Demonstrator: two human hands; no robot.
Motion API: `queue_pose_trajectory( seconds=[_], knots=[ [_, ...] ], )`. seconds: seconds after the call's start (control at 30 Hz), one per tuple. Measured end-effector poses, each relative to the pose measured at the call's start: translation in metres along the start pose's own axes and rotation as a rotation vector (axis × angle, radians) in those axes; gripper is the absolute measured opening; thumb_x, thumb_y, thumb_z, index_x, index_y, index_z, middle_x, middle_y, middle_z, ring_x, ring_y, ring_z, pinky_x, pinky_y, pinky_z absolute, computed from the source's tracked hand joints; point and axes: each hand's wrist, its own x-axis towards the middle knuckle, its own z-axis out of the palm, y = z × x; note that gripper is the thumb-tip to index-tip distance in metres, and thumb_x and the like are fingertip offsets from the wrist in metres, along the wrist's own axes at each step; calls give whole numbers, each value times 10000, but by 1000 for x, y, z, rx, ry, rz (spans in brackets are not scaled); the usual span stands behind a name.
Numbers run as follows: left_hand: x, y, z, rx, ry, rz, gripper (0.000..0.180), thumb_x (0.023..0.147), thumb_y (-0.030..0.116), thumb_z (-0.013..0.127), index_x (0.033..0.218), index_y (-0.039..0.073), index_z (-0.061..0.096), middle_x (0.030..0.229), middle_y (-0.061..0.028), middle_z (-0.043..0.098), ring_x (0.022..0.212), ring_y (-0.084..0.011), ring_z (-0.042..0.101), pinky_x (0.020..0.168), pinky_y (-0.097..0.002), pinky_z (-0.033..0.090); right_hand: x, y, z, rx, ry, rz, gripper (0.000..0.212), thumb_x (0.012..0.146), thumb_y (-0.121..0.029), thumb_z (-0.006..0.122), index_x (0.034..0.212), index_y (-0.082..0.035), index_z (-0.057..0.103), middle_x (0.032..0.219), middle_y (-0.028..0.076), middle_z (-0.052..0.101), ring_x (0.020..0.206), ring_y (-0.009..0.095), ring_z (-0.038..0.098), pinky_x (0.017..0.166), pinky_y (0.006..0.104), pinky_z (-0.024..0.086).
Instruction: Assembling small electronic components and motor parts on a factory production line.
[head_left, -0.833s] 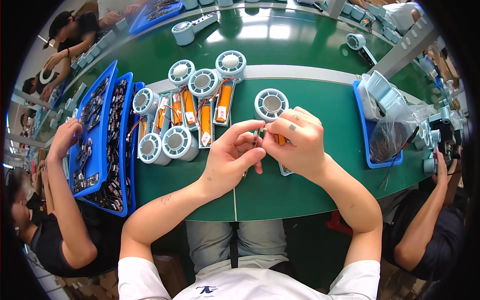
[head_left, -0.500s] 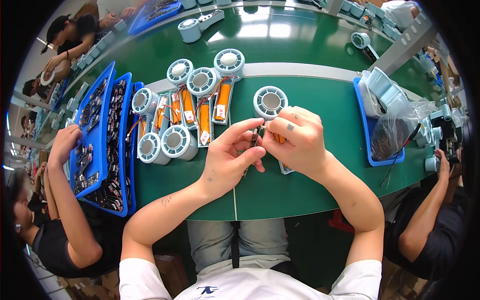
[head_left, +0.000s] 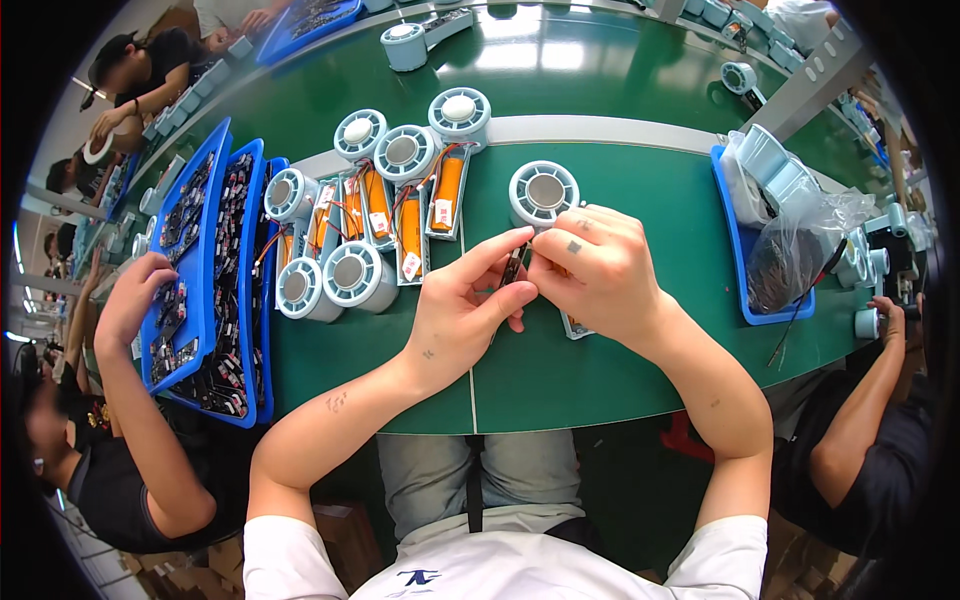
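My left hand (head_left: 465,295) pinches a small dark circuit board (head_left: 513,266) between thumb and fingers. Right beside it, my right hand (head_left: 598,270) has its fingers pressed together at the board's upper end; what they grip is hidden. Under and beyond this hand lies a pale blue handheld fan (head_left: 544,193), its round grey-centred head showing and most of its handle covered. To the left, several similar fans (head_left: 402,155) lie with open handles, orange batteries (head_left: 448,192) and thin wires exposed.
Stacked blue trays (head_left: 262,300) of small circuit boards stand at the left, with a co-worker's hand (head_left: 135,290) over them. A blue bin (head_left: 775,318) holding pale blue parts and a plastic bag sits at the right. Fans (head_left: 404,47) lie on the green surface beyond the metal rail.
My hands stay together with slight finger shifts; the orange seen under my right hand is now covered. Beyond the rail, the fans have shifted right. The left co-worker's hand has moved slightly.
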Motion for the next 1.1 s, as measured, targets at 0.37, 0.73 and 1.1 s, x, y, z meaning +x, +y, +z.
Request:
queue_pose_trajectory(
  seconds=[0.37, 0.73, 1.1],
  knots=[
    [0, 1, -4, -106, -4, -45, 468, 979, 26, 651, 1430, 39, 526, 1031, -74, 643, 811, -104, 645, 683, -251, 568, 2, -2, -3, 85, -17, 87, 124, 713, -10, 743, 749, -62, 636, 685, 26, 619, 589, 199, 586, 559, 331, 449],
    [1, 0, 0, -42, -2, -28, 466, 980, 16, 646, 1429, 38, 525, 1010, -77, 649, 803, -106, 649, 686, -251, 576, -2, -4, -3, 51, -27, 126, 139, 740, -72, 728, 694, -59, 597, 691, 40, 640, 608, 220, 623, 600, 341, 474],
    [1, -5, 1, 82, -10, 4, 464, 982, 10, 639, 1432, 52, 535, 977, -65, 655, 775, -90, 636, 648, -228, 552, -7, 0, -1, 72, -60, 18, 143, 764, -52, 723, 748, -37, 582, 748, 63, 649, 672, 266, 634, 640, 372, 524]
  ],
)
